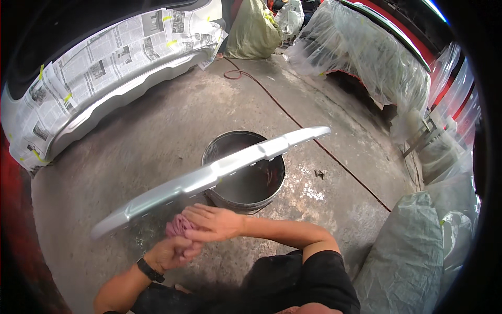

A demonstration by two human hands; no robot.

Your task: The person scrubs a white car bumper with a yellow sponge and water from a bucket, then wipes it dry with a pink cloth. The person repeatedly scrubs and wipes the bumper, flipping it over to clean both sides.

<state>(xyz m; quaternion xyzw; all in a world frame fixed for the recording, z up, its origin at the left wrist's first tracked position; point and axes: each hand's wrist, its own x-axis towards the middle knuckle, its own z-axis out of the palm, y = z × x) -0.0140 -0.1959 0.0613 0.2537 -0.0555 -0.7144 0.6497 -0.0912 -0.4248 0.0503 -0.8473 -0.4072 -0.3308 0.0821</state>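
Between my two hands is a crumpled pink cloth (179,225). My left hand (171,253), with a dark watch on its wrist, has its fingers closed on the cloth's near side. My right hand (217,222) lies over the cloth from the right, fingers bent around it. Just beyond them a long silver trim panel, like a bumper piece (191,183), rests slantwise across the top of a dark round drum (280,183). Its left end juts out past the drum, and its far end reaches to the upper right. Neither hand touches the panel.
Newspaper and yellow tape cover a silver bumper (125,52) at the upper left. A dark red hose (280,104) crosses the concrete floor (146,120) behind the drum. Plastic sheeting (366,47) drapes a vehicle at the upper right. Large sacks stand at the back (253,31) and lower right (408,246).
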